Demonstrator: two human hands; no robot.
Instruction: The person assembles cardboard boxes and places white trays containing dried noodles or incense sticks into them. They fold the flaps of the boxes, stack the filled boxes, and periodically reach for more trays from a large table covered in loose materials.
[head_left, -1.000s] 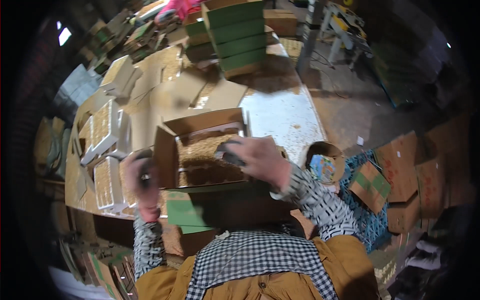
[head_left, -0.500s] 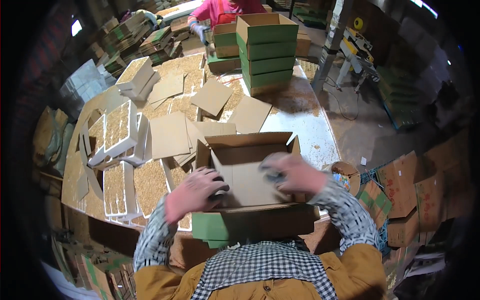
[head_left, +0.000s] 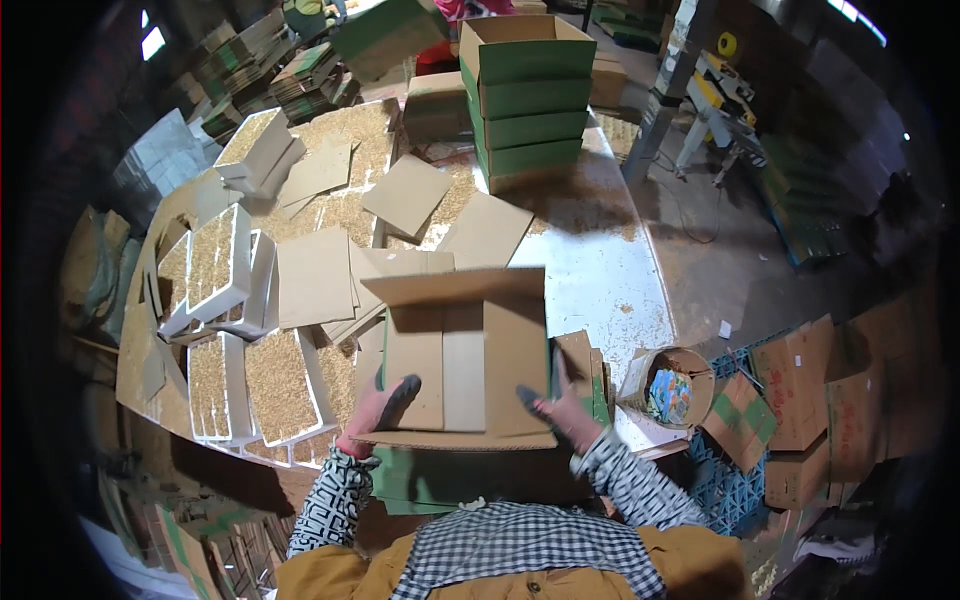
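Note:
A brown cardboard box (head_left: 465,365) with green sides stands in front of me, its top flaps folded down. My left hand (head_left: 378,410) presses on the near left corner of the flaps, fingers spread. Flat on the near right edge of the box rests my right hand (head_left: 562,408). Both hands wear pinkish gloves with dark fingertips. The box's far flap still stands up a little.
White trays (head_left: 225,262) filled with yellowish grain lie on the table at left. Loose cardboard sheets (head_left: 408,195) lie beyond the box. A stack of green boxes (head_left: 522,95) stands at the back, with another person behind it. A round basket (head_left: 672,385) and flattened cartons (head_left: 800,385) lie at right.
The open box has had its flaps folded down over the contents. Both hands moved from inside the box to the near edge of the closed flaps.

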